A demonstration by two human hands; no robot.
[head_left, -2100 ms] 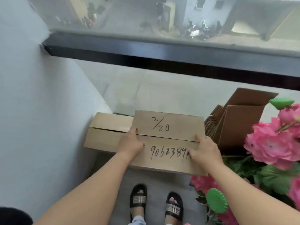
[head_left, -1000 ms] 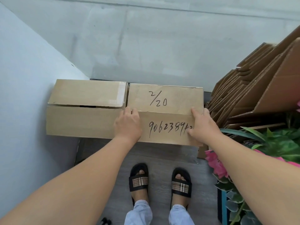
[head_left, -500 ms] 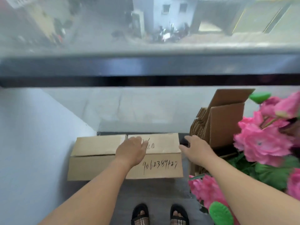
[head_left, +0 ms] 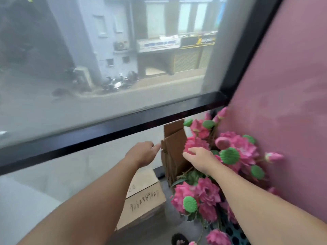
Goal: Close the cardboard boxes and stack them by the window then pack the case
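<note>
Neither hand had hold of anything. Left hand (head_left: pixel 141 152) was out in front w/ fingers loosely extended, fingertips close to the edge of the flattened cardboard stack (head_left: pixel 174 151), contact not clear. Right hand (head_left: pixel 200 156) was spread & relaxed, hovering over the same stack, just beside the pink artificial flowers (head_left: pixel 235 151); touching or not, couldn't tell.

Task's thing: closed cardboard box (head_left: pixel 143 200) w/ handwritten numbers sat on the floor below the window (head_left: pixel 106 68), partly hidden under the left forearm, flaps down. Both hands were well clear of it.

Progress, as a judgement: that box looked shut & parked by the window, so at least one close-and-place step seemed done. Nothing visibly stacked on top of it. Hands pointing at the flat cardboard suggested more boxes to make up or move, so stacking prob. unfinished. No case in view, so packing it looked not yet started.

Counts:
- closed boxes: 1 seen for sure; anything left of it was hidden by the arm.
- flattened cardboard: several sheets standing on edge against each other, exact no. not readable.
- hands: 2, both free.
- flower bunches: 1 mass of pink blooms w/ green seed pods (head_left: pixel 190 204); blooms too many & overlapped to count.
- black slipper (head_left: pixel 178 240): 1 partly in view at the bottom edge.
- pink panel (head_left: pixel 283 85) at right: 1.
</note>
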